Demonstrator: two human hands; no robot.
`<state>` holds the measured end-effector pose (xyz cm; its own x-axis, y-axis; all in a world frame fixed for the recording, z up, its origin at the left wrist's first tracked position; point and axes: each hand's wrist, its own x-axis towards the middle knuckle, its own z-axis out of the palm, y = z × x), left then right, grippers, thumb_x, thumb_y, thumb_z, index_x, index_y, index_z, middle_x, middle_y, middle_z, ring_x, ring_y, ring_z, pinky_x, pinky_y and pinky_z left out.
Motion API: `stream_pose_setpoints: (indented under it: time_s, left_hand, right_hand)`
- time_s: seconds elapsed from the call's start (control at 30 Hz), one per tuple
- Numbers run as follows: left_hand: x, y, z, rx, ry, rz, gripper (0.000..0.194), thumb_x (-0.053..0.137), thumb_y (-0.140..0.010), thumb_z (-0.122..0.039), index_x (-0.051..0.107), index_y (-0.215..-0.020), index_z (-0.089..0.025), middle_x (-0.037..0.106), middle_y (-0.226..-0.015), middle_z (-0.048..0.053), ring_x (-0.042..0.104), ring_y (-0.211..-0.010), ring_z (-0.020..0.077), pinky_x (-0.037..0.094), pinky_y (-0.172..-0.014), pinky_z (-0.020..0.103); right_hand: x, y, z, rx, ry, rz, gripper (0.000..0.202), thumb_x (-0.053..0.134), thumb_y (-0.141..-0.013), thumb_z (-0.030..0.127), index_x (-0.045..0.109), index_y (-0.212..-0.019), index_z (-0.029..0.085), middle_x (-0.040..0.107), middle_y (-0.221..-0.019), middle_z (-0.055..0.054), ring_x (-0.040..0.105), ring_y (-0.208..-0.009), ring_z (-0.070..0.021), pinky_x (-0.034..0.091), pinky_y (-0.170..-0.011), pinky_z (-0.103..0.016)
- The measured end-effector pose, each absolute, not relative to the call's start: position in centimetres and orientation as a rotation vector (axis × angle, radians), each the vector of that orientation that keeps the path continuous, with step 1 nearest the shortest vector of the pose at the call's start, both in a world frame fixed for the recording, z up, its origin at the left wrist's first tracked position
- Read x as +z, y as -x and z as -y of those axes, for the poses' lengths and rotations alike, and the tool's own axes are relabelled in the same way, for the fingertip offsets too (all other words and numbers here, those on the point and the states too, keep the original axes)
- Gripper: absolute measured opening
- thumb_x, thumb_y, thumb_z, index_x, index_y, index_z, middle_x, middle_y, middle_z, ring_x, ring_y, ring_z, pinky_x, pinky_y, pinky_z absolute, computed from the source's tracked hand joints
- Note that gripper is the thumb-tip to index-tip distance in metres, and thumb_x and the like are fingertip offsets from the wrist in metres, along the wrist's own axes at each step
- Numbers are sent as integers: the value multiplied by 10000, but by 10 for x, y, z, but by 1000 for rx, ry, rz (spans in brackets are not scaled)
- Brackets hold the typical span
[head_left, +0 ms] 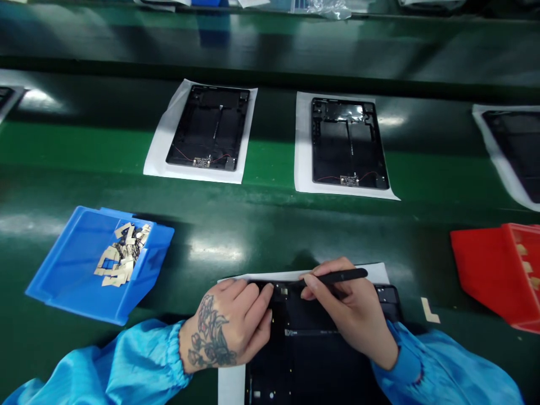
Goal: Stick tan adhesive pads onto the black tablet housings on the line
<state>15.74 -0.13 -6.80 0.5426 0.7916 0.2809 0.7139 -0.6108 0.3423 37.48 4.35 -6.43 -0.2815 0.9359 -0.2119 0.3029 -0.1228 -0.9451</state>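
A black tablet housing (333, 365) lies open in front of me on a sheet of white paper, showing its inner side. My left hand (232, 323) has its fingers curled together, with the fingertips pressed at the housing's far edge. In my right hand (352, 312) a slim black stick-shaped tool (343, 275) is pinched between thumb and fingers like a pen. Its rounded back end points right; the tip reaches low over the housing near the far edge and is too small to make out. A small silvery part (284, 291) sits between the two hands.
A blue bin (67, 264) with pale L-shaped pieces stands left, a red bin (481, 264) right. One pale L-shaped piece (429, 311) lies on the green bench. Beyond, more tablet housings (208, 126) (350, 146) rest on white sheets along a green belt (270, 163).
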Motion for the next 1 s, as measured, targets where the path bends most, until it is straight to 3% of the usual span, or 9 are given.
stream_pose_setpoints:
  time_s: [0.33, 0.53, 1.0]
  left_hand:
    - [-68, -159, 1, 603, -2607, -1279, 340, 549, -804, -209, 627, -1072, -15, 575, -692, 76, 513, -615, 210, 430, -497, 356]
    - [-68, -158, -5, 586, -2481, -1249, 302, 522, -819, -200, 625, -1074, -76, 614, -1062, 144, 526, -959, 278, 464, -787, 453]
    - [-65, -153, -12, 492, -2194, -1206, 431, 513, -792, -142, 570, -1215, -202, 517, -1044, 103, 479, -916, 240, 407, -749, 413]
  right_hand:
    - [-67, -376, -41, 1367, 1398, 1629, 110, 628, -882, 255, 535, -911, 204, 640, -729, 0, 684, -645, -140, 564, -546, -195]
    - [-70, -377, -41, 1281, 1361, 1676, 87, 627, -879, 228, 548, -903, 201, 595, -798, -5, 676, -652, -128, 561, -552, -192]
    - [-66, -380, -41, 1137, 1248, 1753, 141, 607, -864, 130, 519, -928, 220, 599, -835, -9, 630, -726, -133, 529, -621, -243]
